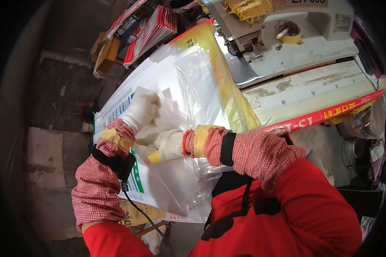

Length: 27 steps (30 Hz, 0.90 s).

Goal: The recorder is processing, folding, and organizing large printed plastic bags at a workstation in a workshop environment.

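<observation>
My left hand [140,109], gloved, presses fingers-down on the top clear plastic bag [188,85] of the stack [176,192] on the table, while my right hand [169,144] lies just beside it, fingers curled on the same sheet; whether it grips an edge I cannot tell. The bag looks only partly lifted, so I judge the separating barely begun, with a thick pile left. The sewing machine [287,38] stands idle to the right.

Gloved hands [156,128] — close together, flat
</observation>
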{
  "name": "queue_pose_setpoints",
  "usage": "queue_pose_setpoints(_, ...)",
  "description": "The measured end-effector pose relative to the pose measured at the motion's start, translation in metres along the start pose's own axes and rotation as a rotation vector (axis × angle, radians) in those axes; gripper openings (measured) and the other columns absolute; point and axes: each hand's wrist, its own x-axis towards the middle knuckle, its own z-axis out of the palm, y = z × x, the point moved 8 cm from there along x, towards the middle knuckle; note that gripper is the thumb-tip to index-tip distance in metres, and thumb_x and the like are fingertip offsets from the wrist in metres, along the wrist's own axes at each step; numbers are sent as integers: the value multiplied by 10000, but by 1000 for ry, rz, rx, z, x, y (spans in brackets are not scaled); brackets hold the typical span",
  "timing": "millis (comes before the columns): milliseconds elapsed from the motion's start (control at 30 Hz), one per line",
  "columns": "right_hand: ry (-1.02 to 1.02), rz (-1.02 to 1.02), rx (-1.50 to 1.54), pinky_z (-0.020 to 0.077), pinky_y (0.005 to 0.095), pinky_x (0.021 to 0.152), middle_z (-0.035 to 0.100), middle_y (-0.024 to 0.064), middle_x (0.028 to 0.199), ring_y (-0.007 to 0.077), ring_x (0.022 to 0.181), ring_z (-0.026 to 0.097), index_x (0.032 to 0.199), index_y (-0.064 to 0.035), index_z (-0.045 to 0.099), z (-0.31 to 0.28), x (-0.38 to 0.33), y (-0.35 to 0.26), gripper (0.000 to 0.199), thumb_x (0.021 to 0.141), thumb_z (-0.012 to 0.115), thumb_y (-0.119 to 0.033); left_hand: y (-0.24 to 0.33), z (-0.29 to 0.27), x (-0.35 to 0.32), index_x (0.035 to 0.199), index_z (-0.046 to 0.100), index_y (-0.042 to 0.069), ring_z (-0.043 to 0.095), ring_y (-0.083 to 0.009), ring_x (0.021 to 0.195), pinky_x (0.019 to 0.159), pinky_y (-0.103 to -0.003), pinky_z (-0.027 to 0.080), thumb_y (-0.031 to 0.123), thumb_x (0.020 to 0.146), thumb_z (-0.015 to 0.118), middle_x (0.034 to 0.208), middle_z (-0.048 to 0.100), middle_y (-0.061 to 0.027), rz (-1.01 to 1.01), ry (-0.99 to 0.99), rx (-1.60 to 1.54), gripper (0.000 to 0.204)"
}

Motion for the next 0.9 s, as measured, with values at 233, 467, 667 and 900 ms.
queue_pose_setpoints(233, -22, 26, 190, 424, 367, 852, 596, 182, 1049, 319, 959, 577, 1375, -194, 284, -2, 1, 15, 716, 797, 420, -594, 10, -66, -1, 967, 601, 47, 600, -316, 695, 624, -398, 468, 68, 796, 509, 758, 616, -163, 20, 489, 518, 196)
queue_pose_setpoints(467, 51, 391, 534, 444, 317, 770, 580, 170, 1023, 267, 906, 576, 1174, -92, 473, -6, -21, 7, 511, 808, 530, -443, 7, -108, 25, 837, 648, 79, 629, -290, 789, 685, -445, 476, 160, 789, 532, 847, 627, -111, -210, 521, 1149, 149)
queue_pose_setpoints(667, 131, -254, 1, 475, 323, 680, 621, 118, 888, 247, 784, 606, 994, -103, 588, 21, -3, -17, 343, 777, 544, -365, 155, -165, 44, 915, 618, 102, 631, -300, 842, 678, -433, 504, 148, 800, 512, 997, 573, -97, 43, 777, 1511, 163)
queue_pose_setpoints(900, -390, 91, -861, 497, 406, 570, 647, 73, 748, 267, 660, 622, 832, -115, 660, 36, -162, 46, 218, 749, 551, -284, 181, -149, 61, 984, 606, 83, 602, -320, 919, 763, -423, 485, 191, 836, 454, 997, 619, -150, -15, 613, 1034, 239)
